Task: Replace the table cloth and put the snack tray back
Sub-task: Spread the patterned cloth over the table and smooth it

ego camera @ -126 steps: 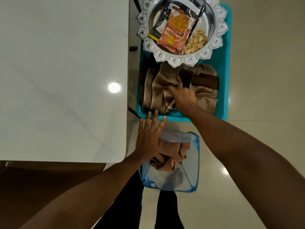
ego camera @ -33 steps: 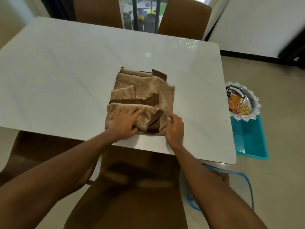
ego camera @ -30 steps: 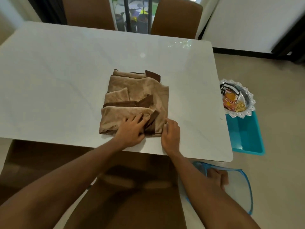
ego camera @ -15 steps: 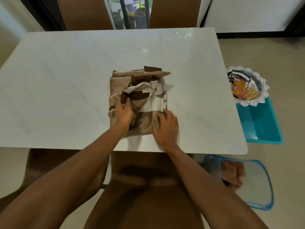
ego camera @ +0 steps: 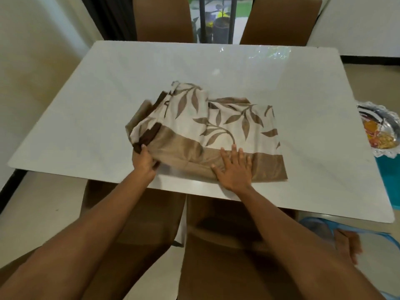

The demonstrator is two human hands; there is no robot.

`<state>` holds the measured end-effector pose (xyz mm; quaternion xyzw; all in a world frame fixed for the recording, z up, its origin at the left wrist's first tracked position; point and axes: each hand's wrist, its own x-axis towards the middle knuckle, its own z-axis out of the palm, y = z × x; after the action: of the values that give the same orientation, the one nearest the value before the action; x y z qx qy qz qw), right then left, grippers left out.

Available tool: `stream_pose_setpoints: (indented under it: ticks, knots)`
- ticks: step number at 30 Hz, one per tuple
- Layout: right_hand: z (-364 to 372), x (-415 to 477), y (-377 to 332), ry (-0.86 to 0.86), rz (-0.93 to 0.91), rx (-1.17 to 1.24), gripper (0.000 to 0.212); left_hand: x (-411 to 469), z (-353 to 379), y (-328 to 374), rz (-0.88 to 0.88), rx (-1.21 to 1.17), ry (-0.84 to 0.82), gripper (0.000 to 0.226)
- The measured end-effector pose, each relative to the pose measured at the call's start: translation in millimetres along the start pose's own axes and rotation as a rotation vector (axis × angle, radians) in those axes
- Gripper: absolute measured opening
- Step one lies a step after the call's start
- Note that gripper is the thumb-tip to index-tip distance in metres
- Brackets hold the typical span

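Note:
A partly unfolded table cloth [ego camera: 218, 126], cream with brown leaves and a tan border, lies on the white table [ego camera: 86, 105] near its front edge. My left hand [ego camera: 145, 162] grips the cloth's dark brown left corner. My right hand [ego camera: 234, 168] lies flat with spread fingers on the tan border. The silver snack tray [ego camera: 381, 118] with packets and nuts sits beyond the table's right edge, on top of a teal bin [ego camera: 387, 185], and is cut off by the frame.
Two brown chairs [ego camera: 164, 18] stand at the far side, and another brown chair [ego camera: 227, 245] is under my arms. A blue mesh basket [ego camera: 324, 228] holding brown fabric stands on the floor at lower right.
The cloth has been opened out to the right, showing its leaf pattern. My right hand went from the fold's edge to lying flat on the border; my left hand moved to the left corner.

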<state>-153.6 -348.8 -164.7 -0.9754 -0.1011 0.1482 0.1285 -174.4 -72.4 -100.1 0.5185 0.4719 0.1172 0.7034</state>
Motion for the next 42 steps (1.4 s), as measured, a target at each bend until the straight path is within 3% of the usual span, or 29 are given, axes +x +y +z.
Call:
stream_pose_setpoints:
  ticks: [3,5,7,11,14,17,20,25,29,31,34,38,42]
  knots:
    - [-2.9,-2.6,-8.6,-0.041,0.076,0.013,0.084,4.2,-32.5,-18.1,0.091,0.322,0.198,0.06]
    - [-1.5,-7.9,-20.2,-0.053,0.121,0.021,0.087,0.1,-45.2,-19.0,0.187,0.547,0.23,0.066]
    - [1.3,-14.7,-28.2,-0.057,0.154,0.033,0.089,-0.5,-53.0,-19.5,0.409,0.797,0.187,0.062]
    - [11.9,-33.5,-40.8,-0.034,0.197,0.053,0.087,8.5,-57.2,-17.8,0.944,1.137,-0.088,0.047]
    - [16.7,-42.5,-47.9,-0.032,0.233,0.059,0.087,16.2,-43.5,-14.1,1.107,1.371,-0.437,0.043]
    - [15.4,-43.9,-50.9,-0.034,0.244,0.078,0.089,20.1,-27.0,-17.2,0.965,1.567,-0.612,0.05]
    - [10.1,-33.6,-39.9,-0.039,0.202,0.067,0.093,17.4,-11.0,-25.8,0.857,1.654,-0.531,0.061]
    - [-29.8,34.5,3.2,-0.151,0.046,-0.03,0.078,-10.1,5.8,-35.7,0.824,1.532,-0.454,0.071]
    - [-71.1,101.0,-4.0,-0.272,0.037,0.016,0.059,-48.4,33.2,-46.3,0.812,1.461,-0.516,0.06]
    - [-77.7,108.5,-27.3,-0.223,-0.011,0.104,0.05,-51.3,39.0,-46.7,0.829,1.38,-0.466,0.049]
    - [-54.3,82.0,-63.4,0.024,-0.093,0.227,0.045,-30.3,25.5,-37.5,0.783,1.226,-0.334,0.037]
    - [11.9,23.0,-91.8,0.097,-0.045,0.242,0.057,8.7,-16.1,-8.8,0.812,1.381,-0.113,0.042]
    - [39.1,3.1,-93.4,0.192,-0.074,0.102,0.061,43.4,-43.7,14.7,0.575,1.43,-0.059,0.058]
